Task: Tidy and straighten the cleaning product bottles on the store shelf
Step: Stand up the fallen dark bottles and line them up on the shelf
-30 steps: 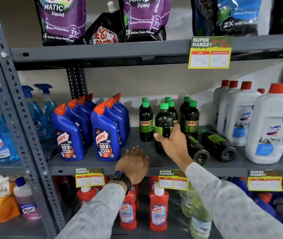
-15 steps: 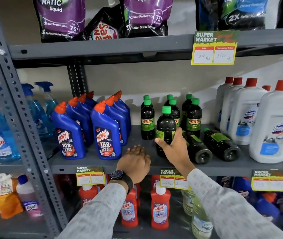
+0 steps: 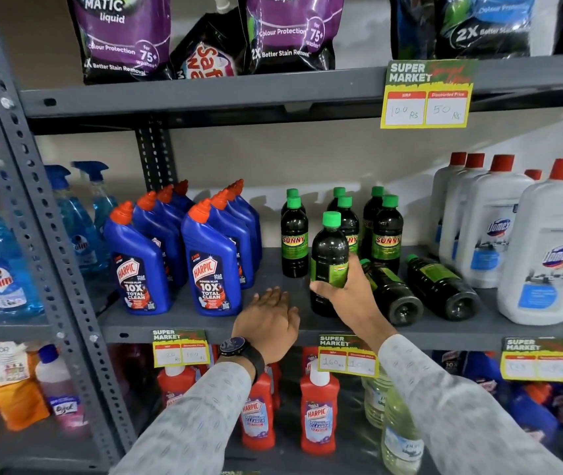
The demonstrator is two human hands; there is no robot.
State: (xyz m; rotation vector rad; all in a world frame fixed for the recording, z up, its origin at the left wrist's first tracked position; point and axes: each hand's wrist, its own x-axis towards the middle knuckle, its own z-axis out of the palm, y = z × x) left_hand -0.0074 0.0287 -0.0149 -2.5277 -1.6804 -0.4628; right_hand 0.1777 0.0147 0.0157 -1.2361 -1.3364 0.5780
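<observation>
Spray bottles (image 3: 2, 255) of blue liquid stand at the far left, past the grey upright post (image 3: 33, 214). Blue Harpic bottles (image 3: 177, 255) stand in two neat rows on the middle shelf (image 3: 478, 332). The left hand (image 3: 268, 320) lies flat, palm down and fingers spread, on the shelf's front edge, holding nothing, a dark watch (image 3: 239, 347) on its wrist. Just to its right, the right hand (image 3: 345, 291) is wrapped around a dark green-capped bottle (image 3: 329, 255), upright or nearly so at the shelf front. Behind it stand more Sunny bottles (image 3: 388, 234); beside the hand two fallen bottles (image 3: 420, 286) lie on their sides, bases outward. White Domex jugs (image 3: 547, 255) fill the right end.
</observation>
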